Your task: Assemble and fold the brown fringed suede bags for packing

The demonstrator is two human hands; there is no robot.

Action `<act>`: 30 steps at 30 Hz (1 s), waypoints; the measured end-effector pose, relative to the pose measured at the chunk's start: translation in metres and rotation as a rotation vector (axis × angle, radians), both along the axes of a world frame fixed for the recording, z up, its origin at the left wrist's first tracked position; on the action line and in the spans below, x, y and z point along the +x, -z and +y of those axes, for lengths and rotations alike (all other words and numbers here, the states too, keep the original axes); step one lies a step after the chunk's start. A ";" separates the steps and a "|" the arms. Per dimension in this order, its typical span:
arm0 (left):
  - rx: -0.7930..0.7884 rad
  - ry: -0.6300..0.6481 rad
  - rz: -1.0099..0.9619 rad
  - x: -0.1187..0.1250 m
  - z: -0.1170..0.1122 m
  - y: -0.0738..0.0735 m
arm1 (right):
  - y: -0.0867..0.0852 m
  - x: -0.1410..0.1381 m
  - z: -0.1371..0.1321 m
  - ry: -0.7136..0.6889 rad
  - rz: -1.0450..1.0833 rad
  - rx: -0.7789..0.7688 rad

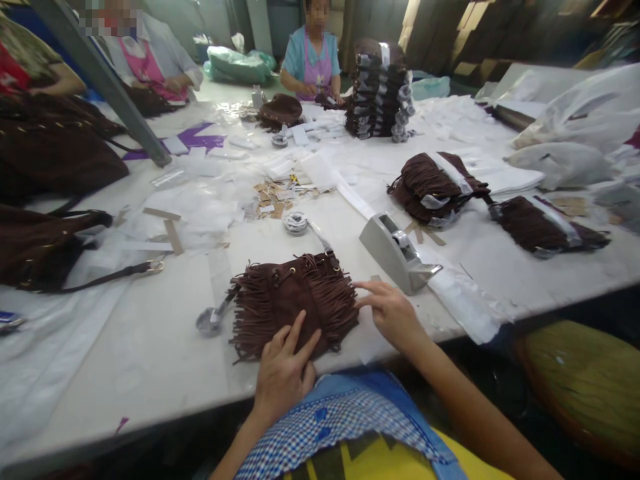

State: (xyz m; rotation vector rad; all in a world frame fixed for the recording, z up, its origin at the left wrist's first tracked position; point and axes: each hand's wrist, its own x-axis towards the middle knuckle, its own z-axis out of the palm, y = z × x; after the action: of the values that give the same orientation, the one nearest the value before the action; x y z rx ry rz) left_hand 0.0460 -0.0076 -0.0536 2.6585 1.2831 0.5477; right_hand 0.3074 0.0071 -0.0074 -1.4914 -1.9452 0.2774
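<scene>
Brown fringed bag (287, 300), flat on white bench (165, 360); left hand (281, 370) on its front, fingers spread; right hand (395, 313) at its edge, whether fingers pinch unclear; grey tape dispenser (386, 248) nearby

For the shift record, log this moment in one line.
left hand: resting on bag | right hand: fingertips at bag's right fringe | bag: lying on table | tape dispenser: beyond right hand

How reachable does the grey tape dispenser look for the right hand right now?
Probably yes: the right hand is at the fringed edge of the brown bag, and the tape dispenser stands close beyond it, with nothing bulky visible between.
</scene>
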 end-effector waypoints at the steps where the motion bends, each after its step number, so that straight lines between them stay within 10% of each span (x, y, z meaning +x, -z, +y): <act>1: 0.004 -0.010 0.005 0.003 -0.001 0.001 | -0.007 -0.011 0.002 0.061 0.010 0.062; 7: 0.044 -0.032 -0.015 0.006 -0.013 0.013 | 0.018 -0.082 0.022 -0.232 -0.234 -0.016; 14: 0.030 -0.098 -0.088 -0.016 -0.025 0.002 | 0.037 -0.083 0.028 -0.084 -0.451 -0.152; 22: 0.085 -0.264 0.160 0.009 0.036 -0.036 | 0.012 -0.111 0.062 -0.054 -0.529 -0.075; 30: 0.080 -0.188 0.164 -0.021 0.070 -0.006 | 0.044 -0.088 0.064 0.015 -0.450 -0.096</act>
State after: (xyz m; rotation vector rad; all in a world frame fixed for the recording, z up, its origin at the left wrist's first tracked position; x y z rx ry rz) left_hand 0.0246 0.0623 -0.0480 2.7133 1.6011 0.4184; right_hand 0.2199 0.0712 -0.0513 -1.7443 -2.2927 0.0271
